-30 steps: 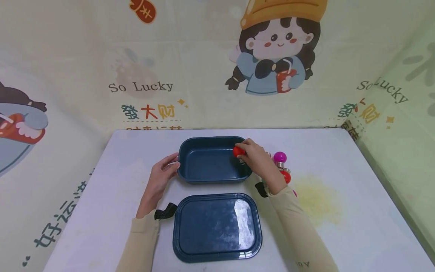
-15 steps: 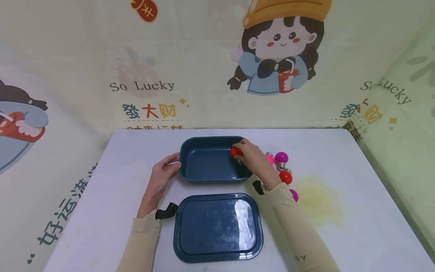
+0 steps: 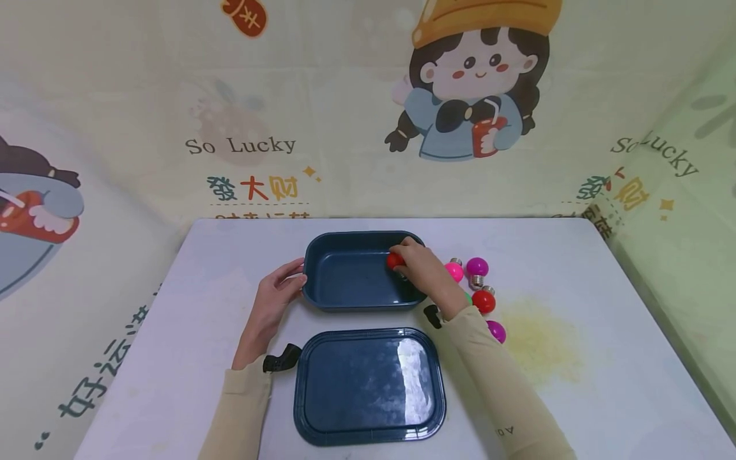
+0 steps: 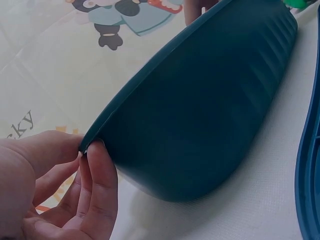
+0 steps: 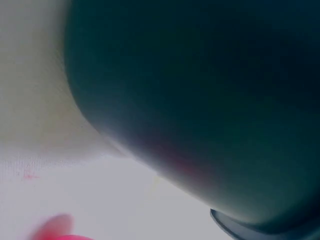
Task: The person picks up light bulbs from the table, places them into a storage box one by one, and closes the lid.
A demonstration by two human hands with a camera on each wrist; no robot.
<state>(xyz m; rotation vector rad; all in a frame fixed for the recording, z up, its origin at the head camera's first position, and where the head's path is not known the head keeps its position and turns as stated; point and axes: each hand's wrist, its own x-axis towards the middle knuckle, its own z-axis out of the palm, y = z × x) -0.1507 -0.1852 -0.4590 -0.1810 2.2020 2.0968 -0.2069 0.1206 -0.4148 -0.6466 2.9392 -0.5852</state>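
Note:
A dark blue rectangular container (image 3: pixel 345 278) sits toward the back of the table. My left hand (image 3: pixel 277 291) pinches its left rim; in the left wrist view the thumb lies at the rim with fingers (image 4: pixel 102 182) against the outer wall. Inside the right end of the container, my right hand (image 3: pixel 427 267) holds a red light bulb (image 3: pixel 393 260) by its round part, metal base angled down to the right. The right wrist view shows mostly the container's dark outer wall (image 5: pixel 175 90), blurred, and hides the right hand.
A dark blue lid (image 3: pixel 356 386) lies flat in front of the container. Right of it are loose bulbs: pink (image 3: pixel 454 273), purple (image 3: pixel 477 266), red (image 3: pixel 483 302), another purple (image 3: pixel 496 331), and a green one (image 3: pixel 468 298) partly behind the right sleeve (image 3: pixel 500 377).
My right hand has moved slightly left and down into the container with the red bulb. More of the loose bulbs show beside the forearm. The left hand keeps its place on the rim.

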